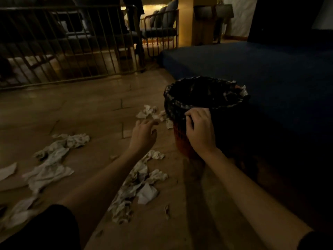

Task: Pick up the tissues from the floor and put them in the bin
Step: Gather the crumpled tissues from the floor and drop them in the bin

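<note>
Head view: the right hand grips the black liner at the near rim of the bin. The left hand, fingers spread and empty, reaches toward crumpled tissues scattered on the wooden floor beside the bin.

The room is dim, lit mostly by a warm yellow glow from the far side. Underfoot runs a wooden plank floor, brownish and dull in this light. To the right lies a dark blue mattress, low and flat, its near corner reaching toward the middle of the floor. Along the left stands a metal railing of thin slanted bars. Beyond it sits a metal-framed armchair with grey cushions, beside a yellow-lit pillar. A pale curtain hangs at the back right.
</note>
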Action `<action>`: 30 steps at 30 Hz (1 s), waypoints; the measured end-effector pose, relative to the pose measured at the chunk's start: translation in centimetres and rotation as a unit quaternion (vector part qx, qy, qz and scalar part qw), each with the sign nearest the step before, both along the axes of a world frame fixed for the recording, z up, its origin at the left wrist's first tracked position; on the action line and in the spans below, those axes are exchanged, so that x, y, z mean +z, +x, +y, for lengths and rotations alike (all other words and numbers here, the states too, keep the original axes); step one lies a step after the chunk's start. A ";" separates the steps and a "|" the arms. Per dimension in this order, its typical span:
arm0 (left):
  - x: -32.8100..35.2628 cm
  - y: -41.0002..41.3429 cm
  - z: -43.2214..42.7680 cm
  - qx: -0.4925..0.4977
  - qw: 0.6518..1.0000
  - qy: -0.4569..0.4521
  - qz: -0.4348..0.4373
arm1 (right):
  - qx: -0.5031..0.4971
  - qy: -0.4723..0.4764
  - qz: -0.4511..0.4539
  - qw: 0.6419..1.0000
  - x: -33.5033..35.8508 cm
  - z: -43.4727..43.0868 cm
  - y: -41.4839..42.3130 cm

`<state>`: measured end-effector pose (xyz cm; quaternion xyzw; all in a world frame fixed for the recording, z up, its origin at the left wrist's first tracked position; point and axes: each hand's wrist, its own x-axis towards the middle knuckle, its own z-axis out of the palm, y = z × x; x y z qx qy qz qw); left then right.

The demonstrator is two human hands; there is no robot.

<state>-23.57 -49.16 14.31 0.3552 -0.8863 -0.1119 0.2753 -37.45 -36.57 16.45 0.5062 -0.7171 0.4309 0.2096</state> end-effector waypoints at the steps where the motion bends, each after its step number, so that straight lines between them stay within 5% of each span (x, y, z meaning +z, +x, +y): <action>1: -1.8 1.6 -0.1 0.007 0.998 0.018 -0.055 | 0.015 0.026 -0.011 1.000 -1.8 0.0 1.5; 4: -7.3 6.1 -0.2 0.050 0.978 0.104 -0.171 | 0.054 0.159 -0.066 0.984 -8.0 0.0 5.4; 7: -11.5 9.5 0.8 0.081 0.948 0.206 -0.227 | 0.087 0.347 -0.148 0.922 -13.8 1.2 8.6; 10: -14.5 11.1 2.2 0.056 0.925 0.250 -0.280 | 0.104 0.420 -0.194 0.880 -17.6 3.6 11.5; 13: -17.0 11.5 3.5 0.066 0.931 0.232 -0.275 | 0.054 0.422 -0.119 0.897 -21.2 6.3 13.1; 19: -17.6 12.0 5.4 0.092 0.977 0.157 -0.111 | -0.002 0.304 -0.127 0.944 -19.7 4.4 12.2; 22: -16.9 13.3 4.8 0.098 0.980 0.150 -0.087 | -0.041 0.263 -0.237 0.934 -17.8 1.3 9.5; 27: -15.1 16.4 4.0 0.091 0.989 0.109 -0.045 | -0.110 0.345 -0.215 0.907 -17.7 -1.1 6.9; 30: -14.3 18.3 3.7 0.113 0.986 0.111 -0.045 | -0.061 0.352 -0.274 0.893 -18.1 -2.0 8.4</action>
